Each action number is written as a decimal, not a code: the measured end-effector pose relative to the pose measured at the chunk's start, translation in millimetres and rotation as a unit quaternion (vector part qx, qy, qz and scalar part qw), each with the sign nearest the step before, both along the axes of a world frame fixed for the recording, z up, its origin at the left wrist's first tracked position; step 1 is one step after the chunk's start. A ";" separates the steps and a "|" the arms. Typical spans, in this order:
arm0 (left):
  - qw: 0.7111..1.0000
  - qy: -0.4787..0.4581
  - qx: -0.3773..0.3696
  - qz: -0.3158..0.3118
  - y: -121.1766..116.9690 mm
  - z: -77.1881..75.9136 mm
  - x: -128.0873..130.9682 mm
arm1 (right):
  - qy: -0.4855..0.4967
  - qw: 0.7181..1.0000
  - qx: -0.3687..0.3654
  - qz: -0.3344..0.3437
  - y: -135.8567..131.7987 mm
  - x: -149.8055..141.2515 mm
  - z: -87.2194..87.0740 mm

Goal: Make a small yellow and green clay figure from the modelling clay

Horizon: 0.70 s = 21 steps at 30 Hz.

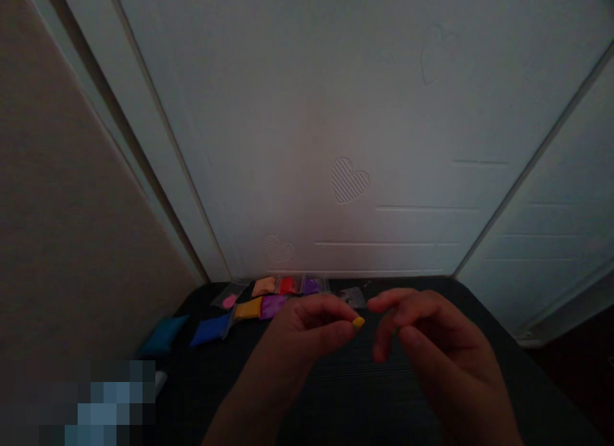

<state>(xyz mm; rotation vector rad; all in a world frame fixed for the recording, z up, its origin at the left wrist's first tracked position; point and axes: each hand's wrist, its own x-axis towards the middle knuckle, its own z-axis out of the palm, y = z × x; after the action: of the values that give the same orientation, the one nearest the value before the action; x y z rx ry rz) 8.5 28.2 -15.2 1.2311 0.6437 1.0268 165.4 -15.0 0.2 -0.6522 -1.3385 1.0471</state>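
Between the thumb and forefinger of my left hand [316, 324] is a small yellow piece of modelling clay [359, 322], with a trace of green at its lower edge. Just to the right, apart from it, is my right hand [432, 331]. Its thumb and forefinger are pinched together, and its other fingers are loosely curled. A tiny green speck shows at that pinch, too small to name. Both hands are raised above the dark table [350, 395].
Behind my left hand lie packets in blue [210, 329], gold [248, 309], magenta [273, 306], peach [263, 286], red [289, 285] and purple [314, 285]. A clear bag holds a pink piece [229, 301]. A teal packet [164, 334] lies far left. A white panel [288, 113] rises behind the table.
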 end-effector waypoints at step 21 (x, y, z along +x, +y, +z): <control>0.993 -0.002 -0.073 -0.093 -2.2 3.0 -8.7 | 0.005 0.998 -0.055 0.040 1.3 -9.7 2.0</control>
<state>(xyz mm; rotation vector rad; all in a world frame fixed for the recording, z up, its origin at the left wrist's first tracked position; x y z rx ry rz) -0.2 26.0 -12.1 1.1369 0.5794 0.8132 155.7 -13.7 2.2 -0.6794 -1.3140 1.1945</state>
